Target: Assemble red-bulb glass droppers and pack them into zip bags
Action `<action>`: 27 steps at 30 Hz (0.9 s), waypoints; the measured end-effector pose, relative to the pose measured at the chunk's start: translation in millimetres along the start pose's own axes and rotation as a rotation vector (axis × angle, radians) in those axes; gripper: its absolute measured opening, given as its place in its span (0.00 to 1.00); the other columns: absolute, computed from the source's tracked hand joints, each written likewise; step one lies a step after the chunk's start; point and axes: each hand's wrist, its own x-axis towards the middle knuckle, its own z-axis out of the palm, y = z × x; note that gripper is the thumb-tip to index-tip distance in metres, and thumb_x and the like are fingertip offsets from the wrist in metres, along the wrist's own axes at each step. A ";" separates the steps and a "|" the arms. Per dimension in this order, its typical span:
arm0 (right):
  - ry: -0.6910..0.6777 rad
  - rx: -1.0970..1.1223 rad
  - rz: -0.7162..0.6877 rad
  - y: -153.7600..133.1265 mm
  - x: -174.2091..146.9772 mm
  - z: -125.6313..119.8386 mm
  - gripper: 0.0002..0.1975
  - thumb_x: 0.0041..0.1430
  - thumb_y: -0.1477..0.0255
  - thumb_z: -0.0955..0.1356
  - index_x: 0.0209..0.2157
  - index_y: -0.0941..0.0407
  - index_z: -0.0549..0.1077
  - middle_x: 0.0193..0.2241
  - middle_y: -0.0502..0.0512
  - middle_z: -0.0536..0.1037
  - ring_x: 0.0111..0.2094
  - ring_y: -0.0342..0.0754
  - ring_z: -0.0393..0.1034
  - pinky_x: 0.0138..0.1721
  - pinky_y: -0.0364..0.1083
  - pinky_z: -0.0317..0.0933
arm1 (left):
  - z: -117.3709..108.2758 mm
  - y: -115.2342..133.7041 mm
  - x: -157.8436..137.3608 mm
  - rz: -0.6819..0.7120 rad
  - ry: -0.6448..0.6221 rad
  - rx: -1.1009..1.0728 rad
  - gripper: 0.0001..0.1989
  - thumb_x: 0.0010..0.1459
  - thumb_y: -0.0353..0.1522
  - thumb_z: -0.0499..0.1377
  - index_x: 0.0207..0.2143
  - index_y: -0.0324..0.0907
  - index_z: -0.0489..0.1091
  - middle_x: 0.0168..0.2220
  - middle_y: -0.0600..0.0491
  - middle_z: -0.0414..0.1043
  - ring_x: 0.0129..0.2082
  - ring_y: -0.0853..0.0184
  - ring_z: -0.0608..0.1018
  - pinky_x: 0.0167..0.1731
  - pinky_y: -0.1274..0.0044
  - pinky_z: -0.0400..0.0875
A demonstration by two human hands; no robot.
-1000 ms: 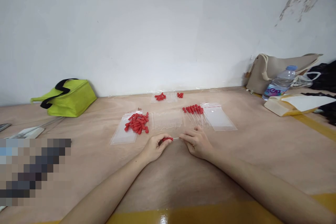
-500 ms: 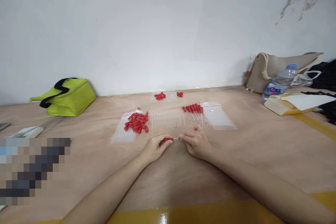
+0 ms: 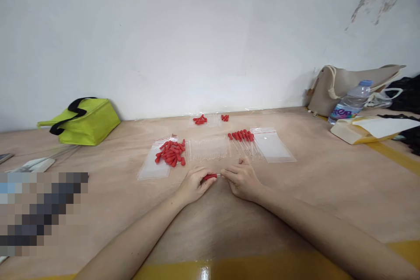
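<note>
Closer than before to my left hand (image 3: 194, 184), my right hand (image 3: 242, 179) pinches a thin clear tube (image 3: 219, 175), less of it showing, beside the red dropper bulb (image 3: 210, 176) in my left's curled grip; keeping both aligned, held near the joint, should avoid snapping.

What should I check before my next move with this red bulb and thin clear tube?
1. Left hand grips the red bulb: ok.
2. Right hand pinches the thin clear tube: ok.
3. Bulb and tube roughly in line: ok.
4. Tube fully seated in the bulb: cannot tell, too small to see.
5. Spare clear tubes laid out: ok, in a row beyond your hands.
6. Loose red bulbs all in one pile: not ok, smaller red groups lie near the wall.
</note>
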 end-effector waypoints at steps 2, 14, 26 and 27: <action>-0.023 -0.027 -0.009 1.7 1.1 -0.7 0.08 0.52 0.79 0.61 0.31 0.56 0.70 0.22 0.50 0.71 0.27 0.41 0.59 0.35 0.47 0.40 | -1.9 -2.5 1.4 0.050 -0.001 0.052 0.08 0.58 0.34 0.51 0.34 0.40 0.68 0.30 0.52 0.72 0.32 0.68 0.72 0.36 0.75 0.63; -0.122 -0.132 0.033 5.9 2.4 -11.2 0.08 0.55 0.73 0.61 0.27 0.56 0.72 0.26 0.54 0.71 0.33 0.46 0.59 0.36 0.48 0.43 | -4.8 -12.6 1.0 0.129 0.109 0.201 0.10 0.57 0.34 0.52 0.42 0.43 0.66 0.37 0.50 0.70 0.39 0.66 0.71 0.41 0.73 0.63; -0.147 -0.167 0.869 77.5 41.4 2.1 0.14 0.55 0.66 0.59 0.39 0.57 0.70 0.33 0.57 0.74 0.38 0.52 0.64 0.35 0.46 0.50 | 3.0 -4.8 2.5 0.180 -0.089 0.094 0.11 0.58 0.31 0.50 0.39 0.41 0.70 0.38 0.49 0.71 0.40 0.66 0.71 0.42 0.73 0.66; -0.147 -0.177 0.881 77.9 44.4 4.6 0.14 0.55 0.66 0.59 0.39 0.57 0.70 0.33 0.57 0.74 0.38 0.52 0.64 0.35 0.46 0.50 | 3.0 -4.5 3.1 0.187 -0.104 0.084 0.12 0.58 0.31 0.50 0.41 0.41 0.69 0.41 0.49 0.70 0.43 0.65 0.71 0.44 0.72 0.65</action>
